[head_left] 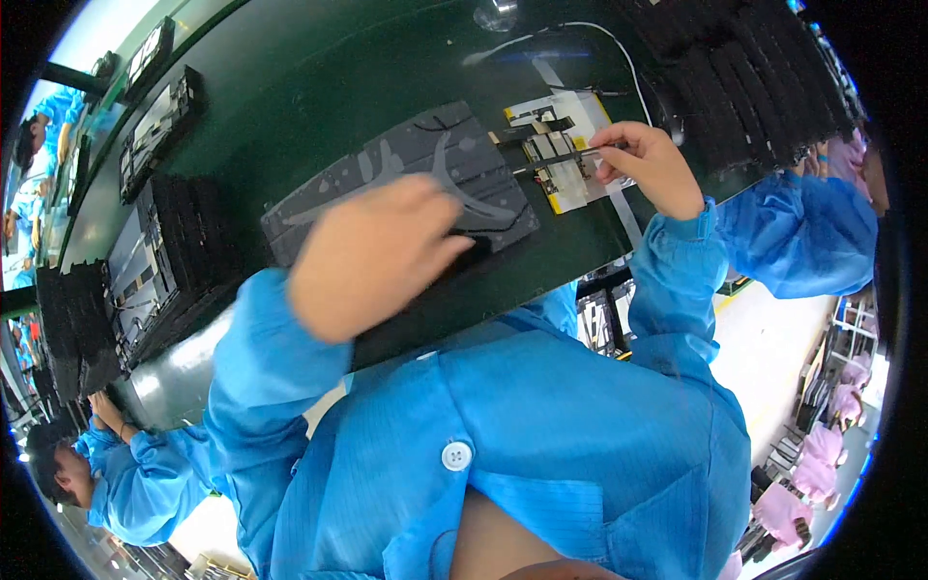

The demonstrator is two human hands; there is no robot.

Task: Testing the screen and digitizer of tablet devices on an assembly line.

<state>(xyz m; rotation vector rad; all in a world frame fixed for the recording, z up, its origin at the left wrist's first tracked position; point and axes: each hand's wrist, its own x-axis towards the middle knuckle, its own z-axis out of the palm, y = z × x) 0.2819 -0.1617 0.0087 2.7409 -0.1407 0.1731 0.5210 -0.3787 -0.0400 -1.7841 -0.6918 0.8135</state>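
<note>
My left hand point(372, 253) rests with its fingers down on the near edge of a flat grey battery panel point(416, 169) lying on a dark green workbench point(300, 87). My right hand point(650, 166) pinches a thin dark tool point(556, 159), like tweezers, whose tip points left over a small circuit assembly point(553, 147) at the panel's right end. That assembly sits on a white and yellow mat point(580, 188). Both of my sleeves are blue.
Stacks of black trays point(744, 77) fill the bench at the far right, and more black trays point(169, 261) with parts stand at the left. A white cable point(619, 48) runs behind the assembly. Other people in blue and pink coats work at the left and right edges.
</note>
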